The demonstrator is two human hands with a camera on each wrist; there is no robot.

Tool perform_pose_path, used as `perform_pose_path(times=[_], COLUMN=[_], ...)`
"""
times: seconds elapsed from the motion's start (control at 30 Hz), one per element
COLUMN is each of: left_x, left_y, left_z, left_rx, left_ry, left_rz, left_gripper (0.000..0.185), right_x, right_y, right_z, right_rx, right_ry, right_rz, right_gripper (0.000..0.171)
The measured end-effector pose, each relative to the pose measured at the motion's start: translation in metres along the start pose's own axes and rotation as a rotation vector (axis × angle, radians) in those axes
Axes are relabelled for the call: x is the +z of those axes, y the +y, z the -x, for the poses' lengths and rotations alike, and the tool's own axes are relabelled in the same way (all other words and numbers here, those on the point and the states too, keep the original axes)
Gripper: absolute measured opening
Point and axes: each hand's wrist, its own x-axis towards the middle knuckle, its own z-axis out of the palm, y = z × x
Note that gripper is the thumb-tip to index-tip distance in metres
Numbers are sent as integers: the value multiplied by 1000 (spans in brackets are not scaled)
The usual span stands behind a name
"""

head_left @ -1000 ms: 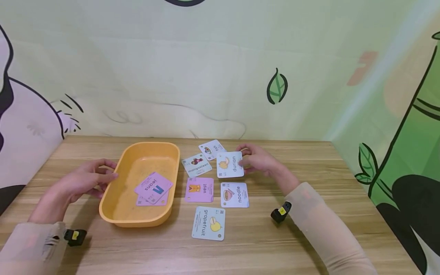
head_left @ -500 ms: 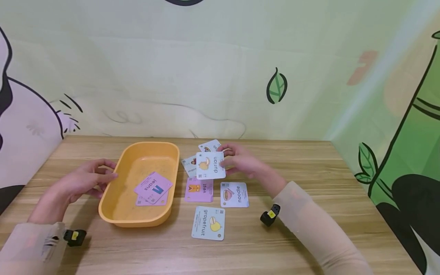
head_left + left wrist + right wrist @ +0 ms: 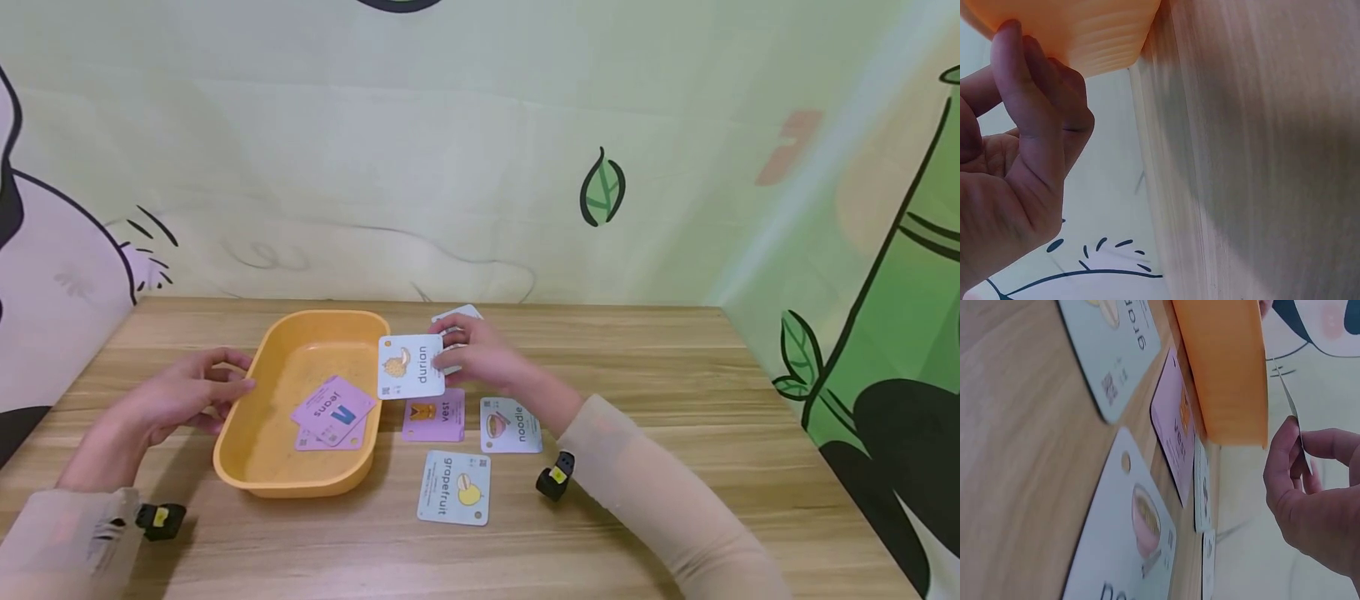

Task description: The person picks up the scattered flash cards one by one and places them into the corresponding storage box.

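Observation:
My right hand (image 3: 480,358) pinches a white durian card (image 3: 408,367) by its right edge, over the right rim of an orange-yellow tray (image 3: 251,467). In the right wrist view the durian card (image 3: 1294,403) appears edge-on between thumb and fingers, raised off the table. My left hand (image 3: 180,396) holds the tray's left side; its curled fingers touch the outer wall in the left wrist view. Inside the tray lie overlapping pink cards, a jeans card (image 3: 334,410) on top. The mangosteen card is hidden behind the right hand and durian card in the head view.
Right of the tray on the wooden table (image 3: 600,533) lie a pink vest card (image 3: 431,415), a noodle card (image 3: 513,425) and a grapefruit card (image 3: 453,487). Another white card (image 3: 465,312) peeks out behind the right hand. A cartoon-printed cloth (image 3: 480,167) stands behind the table.
My right hand has carried the durian card leftward, from beside the fish and mangosteen cards to the tray's right rim. The left hand and tray have stayed in place.

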Motion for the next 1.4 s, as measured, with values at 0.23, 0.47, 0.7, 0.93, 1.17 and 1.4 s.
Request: perform_pose_path(times=[0.23,0.47,0.7,0.93,1.17,1.4], left_x=[0,0,0,0,2,1], left_y=[1,1,0,0,1,0], left_z=[0,0,0,1,1,0], left_rx=[7,13,8,6,5,8], left_ry=[-6,-2,-1,0,-1,0], left_rz=[-3,-12,-8,-16,-4,-14], left_gripper=[56,55,56,57,55,56], right_x=[16,33,47,58,63,62], right_y=[1,-1,-3,-5,-5,-2], right_z=[-6,-11,-14,-16,-15,-12], right_rx=[-2,-9,-14,-33,-62,-130], right_ry=[2,24,18,-1,3,0], right_rz=[-16,-35,-21,-5,93,429], right_gripper=[46,45,46,48,36,9])
